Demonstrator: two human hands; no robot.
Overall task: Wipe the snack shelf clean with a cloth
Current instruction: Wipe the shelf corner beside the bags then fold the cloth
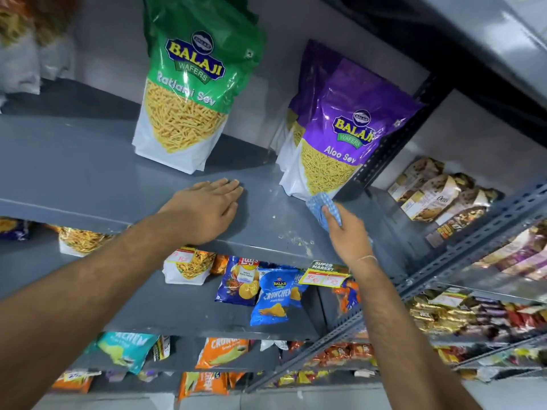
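Note:
The grey metal snack shelf (88, 173) runs across the middle of the view. My left hand (204, 211) lies flat on it, palm down, fingers together, holding nothing. My right hand (349, 235) grips a blue-and-white checked cloth (322, 205) pressed on the shelf just in front of the purple Aloo Sev bag (337, 137). Pale crumbs (296, 239) lie near the shelf's front edge, between my two hands. A green Ratlami Sev bag (189, 93) stands upright behind my left hand.
A perforated dark upright post (393, 137) bounds the shelf on the right. Lower shelves hold chip packets, among them a blue Crunchem bag (273, 297). A yellow price tag (324, 275) hangs on the shelf edge. Brown packets (438, 196) fill the neighbouring rack.

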